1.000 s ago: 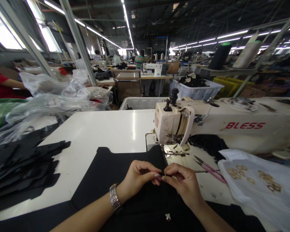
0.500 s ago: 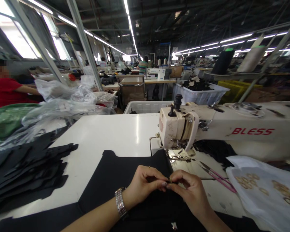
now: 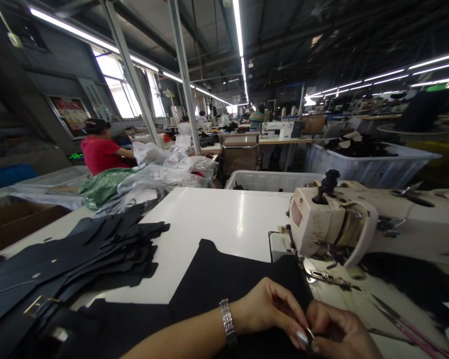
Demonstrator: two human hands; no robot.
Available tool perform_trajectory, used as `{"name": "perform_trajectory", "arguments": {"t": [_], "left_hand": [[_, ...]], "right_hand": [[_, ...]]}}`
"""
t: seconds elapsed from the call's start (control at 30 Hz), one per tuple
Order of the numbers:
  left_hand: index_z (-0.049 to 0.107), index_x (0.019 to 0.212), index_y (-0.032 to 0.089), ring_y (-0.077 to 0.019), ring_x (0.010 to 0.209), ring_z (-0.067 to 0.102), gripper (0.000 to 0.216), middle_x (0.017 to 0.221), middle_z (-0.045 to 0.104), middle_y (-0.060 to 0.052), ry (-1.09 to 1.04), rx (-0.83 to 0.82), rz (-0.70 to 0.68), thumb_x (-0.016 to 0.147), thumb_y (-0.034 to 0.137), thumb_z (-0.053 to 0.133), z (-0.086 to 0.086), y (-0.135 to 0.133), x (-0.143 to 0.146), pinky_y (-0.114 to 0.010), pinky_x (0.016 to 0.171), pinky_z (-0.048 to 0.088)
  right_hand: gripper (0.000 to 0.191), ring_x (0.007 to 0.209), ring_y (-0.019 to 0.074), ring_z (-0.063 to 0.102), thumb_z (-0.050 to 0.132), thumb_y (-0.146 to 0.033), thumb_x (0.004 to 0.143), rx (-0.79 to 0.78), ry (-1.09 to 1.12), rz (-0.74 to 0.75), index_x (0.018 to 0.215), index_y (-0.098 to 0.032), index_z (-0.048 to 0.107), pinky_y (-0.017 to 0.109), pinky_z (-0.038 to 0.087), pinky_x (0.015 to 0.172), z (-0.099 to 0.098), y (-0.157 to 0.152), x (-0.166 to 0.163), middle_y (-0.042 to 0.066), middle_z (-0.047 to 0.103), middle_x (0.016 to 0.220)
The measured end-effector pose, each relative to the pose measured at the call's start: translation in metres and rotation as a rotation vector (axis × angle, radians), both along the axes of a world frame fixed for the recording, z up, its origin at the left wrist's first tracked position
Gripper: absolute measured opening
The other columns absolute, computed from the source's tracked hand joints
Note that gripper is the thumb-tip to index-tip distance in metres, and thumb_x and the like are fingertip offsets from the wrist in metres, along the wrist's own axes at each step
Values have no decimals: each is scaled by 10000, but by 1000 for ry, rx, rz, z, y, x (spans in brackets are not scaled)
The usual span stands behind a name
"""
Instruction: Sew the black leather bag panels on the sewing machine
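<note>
My left hand (image 3: 273, 311), with a metal watch on its wrist, is closed in a pinch at the lower right. It meets my right hand (image 3: 338, 331), whose thumb and fingers are also pinched together. Between the fingertips of both shows a small gold-coloured metal ring (image 3: 310, 332), mostly hidden. Under the hands a black fabric panel (image 3: 228, 279) lies flat on the white table (image 3: 198, 214), its right side near the needle plate of the sewing machine (image 3: 314, 224). Whether the ring is attached to the panel I cannot tell.
Pink-handled scissors (image 3: 407, 324) lie right of my hands. Stacked black cut pieces (image 3: 108, 249) cover the left side, with a gold buckle (image 3: 41, 305) in front. Plastic bags (image 3: 164, 174) and a person in red (image 3: 101, 149) are beyond. A white bin (image 3: 269, 179) stands behind the table.
My view has turned left, so everything sits farther right, and the bag of gold rings is nearly out of sight. The hands stay pinched together, and a ring edge now shows between them.
</note>
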State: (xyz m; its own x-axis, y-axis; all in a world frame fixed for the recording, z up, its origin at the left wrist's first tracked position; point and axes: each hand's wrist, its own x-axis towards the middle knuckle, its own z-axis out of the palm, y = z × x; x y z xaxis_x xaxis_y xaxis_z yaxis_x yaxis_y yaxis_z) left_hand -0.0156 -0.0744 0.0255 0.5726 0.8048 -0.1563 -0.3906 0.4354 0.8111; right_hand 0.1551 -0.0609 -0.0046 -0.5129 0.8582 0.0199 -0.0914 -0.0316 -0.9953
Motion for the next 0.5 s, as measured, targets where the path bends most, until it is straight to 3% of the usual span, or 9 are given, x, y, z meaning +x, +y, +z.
{"name": "perform_trajectory", "arguments": {"t": [0.13, 0.27, 0.5], "left_hand": [[624, 634, 63, -72, 497, 576, 297, 579, 603, -15, 30, 28, -6, 467, 253, 780, 1, 3, -1, -157, 518, 480], [597, 613, 60, -69, 521, 557, 261, 676, 601, -35, 34, 130, 152, 507, 227, 767, 0, 6, 1, -166, 515, 458], [511, 634, 89, -72, 555, 550, 240, 665, 597, -25, 57, 196, 312, 602, 209, 717, 4, 7, 2, -182, 554, 434]], "right_hand": [[205, 537, 140, 521, 722, -278, 543, 22, -84, -52, 482, -169, 560, 238, 401, 523, 7, 1, -2, -5, 544, 530], [226, 520, 119, 490, 690, -329, 588, 74, -160, -221, 502, -167, 557, 213, 390, 495, 17, -2, -8, -13, 525, 515], [125, 699, 152, 559, 609, -284, 700, 191, -106, -203, 741, -166, 617, 240, 448, 643, 31, -10, -9, 30, 590, 719]]}}
